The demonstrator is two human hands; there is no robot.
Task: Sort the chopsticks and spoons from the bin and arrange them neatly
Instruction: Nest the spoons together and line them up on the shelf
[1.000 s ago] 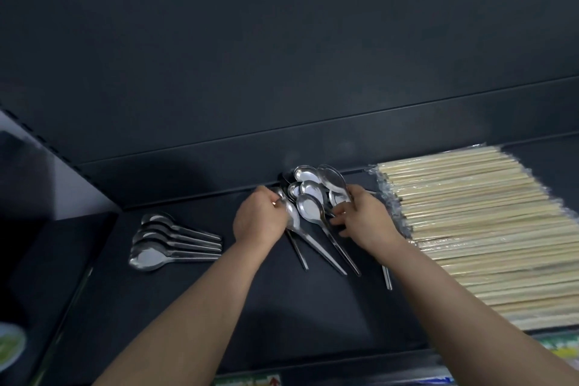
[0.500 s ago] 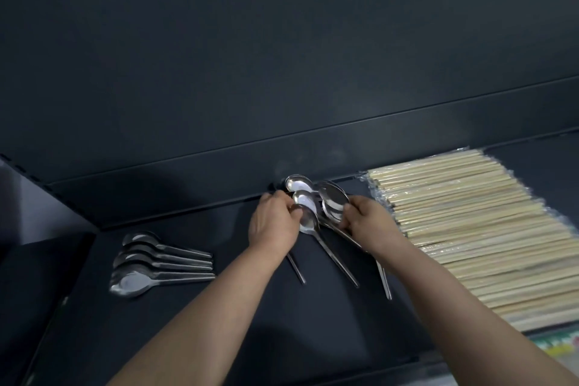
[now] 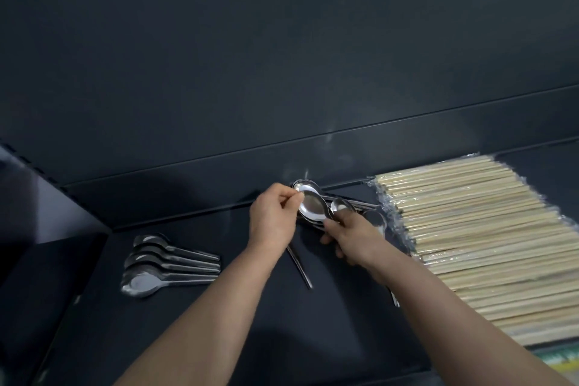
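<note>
A cluster of shiny metal spoons (image 3: pixel 313 205) lies at the back of the dark shelf (image 3: pixel 188 338), bowls overlapping. My left hand (image 3: pixel 274 219) pinches the rim of the top spoon's bowl. My right hand (image 3: pixel 354 236) grips the spoons from the right side, fingers curled over their handles. One handle (image 3: pixel 300 266) sticks out below my left wrist. A neat row of several spoons (image 3: pixel 166 263) lies to the left, handles pointing right. Wrapped wooden chopsticks (image 3: pixel 488 235) lie packed side by side on the right.
A dark back wall (image 3: pixel 282 72) with a low ledge rises just behind the spoons. A side panel (image 3: pixel 47 197) closes the shelf on the left. A coloured label strip (image 3: pixel 560 360) shows at the bottom right corner.
Both hands have drawn the spread spoons together into a tighter stack. My left hand shifted right onto the top bowl. The view has drifted, so everything sits further right.
</note>
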